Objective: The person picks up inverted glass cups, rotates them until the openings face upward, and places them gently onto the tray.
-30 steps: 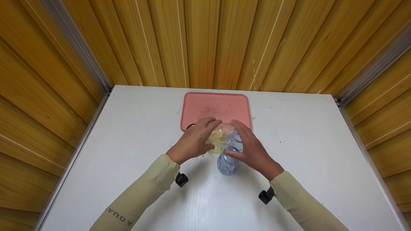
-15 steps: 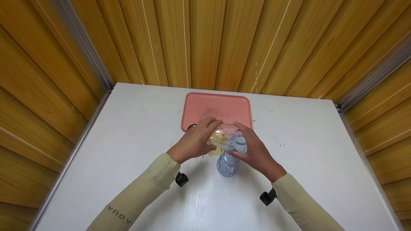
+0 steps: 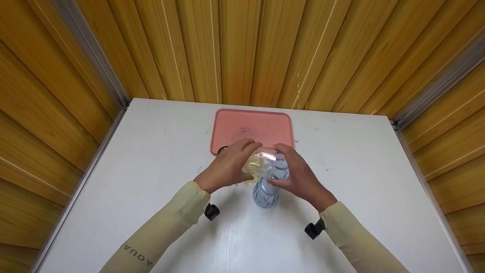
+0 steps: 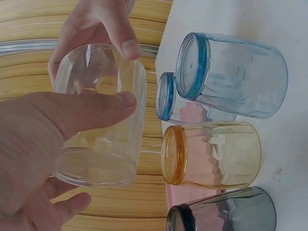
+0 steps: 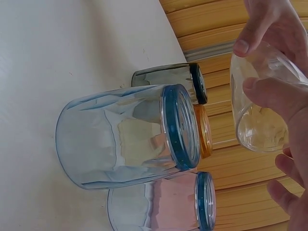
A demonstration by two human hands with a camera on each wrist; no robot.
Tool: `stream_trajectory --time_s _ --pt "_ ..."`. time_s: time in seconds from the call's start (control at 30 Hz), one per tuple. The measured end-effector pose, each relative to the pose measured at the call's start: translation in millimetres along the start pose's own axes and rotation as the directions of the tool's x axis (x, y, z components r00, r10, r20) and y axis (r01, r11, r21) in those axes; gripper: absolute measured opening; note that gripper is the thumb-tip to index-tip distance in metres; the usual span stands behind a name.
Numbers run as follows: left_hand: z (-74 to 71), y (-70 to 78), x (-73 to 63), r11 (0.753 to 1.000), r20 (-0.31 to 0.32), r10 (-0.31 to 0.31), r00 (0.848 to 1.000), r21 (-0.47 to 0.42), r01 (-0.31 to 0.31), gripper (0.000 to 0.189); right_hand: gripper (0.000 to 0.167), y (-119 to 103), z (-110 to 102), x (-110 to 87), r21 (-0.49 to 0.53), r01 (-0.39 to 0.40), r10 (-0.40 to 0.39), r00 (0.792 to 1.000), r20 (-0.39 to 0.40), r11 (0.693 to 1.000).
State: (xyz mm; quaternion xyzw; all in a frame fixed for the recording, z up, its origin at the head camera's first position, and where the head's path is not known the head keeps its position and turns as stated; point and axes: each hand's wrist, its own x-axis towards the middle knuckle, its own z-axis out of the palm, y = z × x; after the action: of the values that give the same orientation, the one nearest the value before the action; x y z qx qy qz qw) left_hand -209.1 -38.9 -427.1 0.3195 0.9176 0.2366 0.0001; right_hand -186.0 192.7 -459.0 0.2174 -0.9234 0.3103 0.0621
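Both hands hold a clear glass tumbler [image 3: 268,161] in the air over the table, lying roughly sideways between them. My left hand [image 3: 229,165] grips one end with the thumb across its near side, as the left wrist view shows. At the other end my right hand [image 3: 301,176] holds it with thumb and fingers. Below stand faceted tumblers, thick coloured rings uppermost: a blue tumbler [image 5: 110,139] nearest me, a second blue tumbler [image 5: 168,204], an amber tumbler [image 4: 216,154] and a dark grey tumbler [image 4: 240,211]. In the head view the hands partly hide this group.
Behind the tumblers a pink tray [image 3: 252,125] lies on the white table [image 3: 170,132], near its back edge. Yellow wood-patterned panels [image 3: 242,53] enclose the back and sides.
The clear tumbler appears to have turned slightly between the hands, and light now glints on its side. The right hand has shifted only a little. The standing tumblers stay put.
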Motion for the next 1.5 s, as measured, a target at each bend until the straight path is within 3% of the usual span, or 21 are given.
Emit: stream_trajectory --time_s 0.27,0.5,0.7,0.97,1.13,1.37,1.5 --pt "1.8 2.8 0.9 0.999 0.016 0.021 1.0 0.042 -0.021 0.093 0.1 -3.5 1.7 -0.5 -0.017 -0.018 0.019 1.0 0.023 1.0" --pt "2.7 6.1 1.9 1.0 0.029 -0.005 1.0 0.024 0.004 0.095 0.097 -6.3 0.2 0.2 -0.015 0.012 -0.012 1.0 0.014 1.0" --pt "2.6 7.6 2.8 0.999 0.037 0.008 0.999 0.043 -0.01 0.092 0.097 -7.5 -1.3 0.3 -0.027 0.051 -0.051 0.999 0.001 0.998" --pt "1.9 7.0 2.6 0.998 0.037 0.02 0.999 0.061 -0.022 0.092 0.1 -5.2 -0.4 -0.4 -0.001 0.046 -0.046 0.999 0.02 0.999" --pt "1.0 5.9 2.8 0.996 0.025 0.028 0.999 0.08 -0.03 0.091 0.101 -3.0 0.1 -1.9 0.058 -0.002 0.0 0.999 0.033 0.998" --pt "-2.8 5.8 2.9 0.996 0.008 0.03 1.0 0.082 -0.031 0.091 0.082 -2.7 1.4 -2.8 0.167 -0.09 0.08 0.995 0.063 0.982" --pt "-3.1 5.1 2.7 0.995 -0.009 0.046 0.999 0.09 -0.045 0.091 0.08 -3.1 2.9 -3.2 0.194 -0.119 0.107 0.992 0.068 0.974"
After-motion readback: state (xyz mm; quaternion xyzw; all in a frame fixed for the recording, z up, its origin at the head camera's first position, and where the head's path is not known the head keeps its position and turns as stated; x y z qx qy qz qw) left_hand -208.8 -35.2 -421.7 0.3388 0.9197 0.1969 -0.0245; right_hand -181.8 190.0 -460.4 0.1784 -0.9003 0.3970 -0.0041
